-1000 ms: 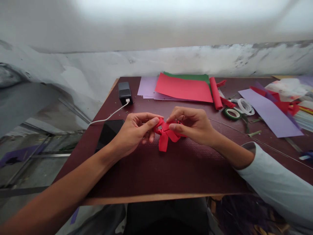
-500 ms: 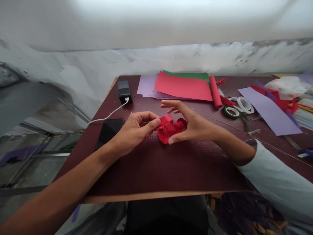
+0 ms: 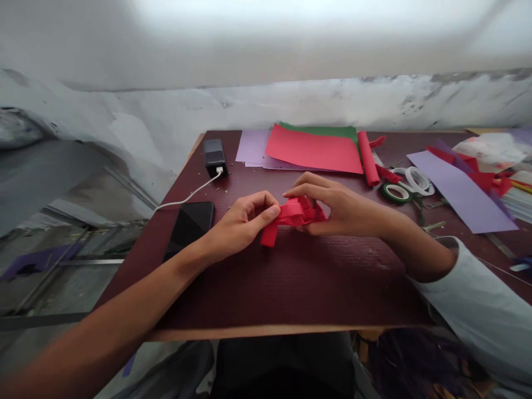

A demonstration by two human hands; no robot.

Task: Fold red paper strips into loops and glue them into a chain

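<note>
A folded red paper piece is held up between both hands over the dark red table. My left hand pinches its left end between thumb and index finger, and a short red strip hangs down beside the thumb. Around the right part of the paper curve the fingers of my right hand, with the thumb below and the fingers above and behind. Some of the right fingertips are hidden by the paper.
A black phone and a power bank with a white cable lie at the left. Red sheets and a red roll lie behind the hands. Tape rolls and a purple sheet are at the right.
My right hand has closed in on the red paper from an open pose. The paper has turned, and a strip now hangs at its left end.
</note>
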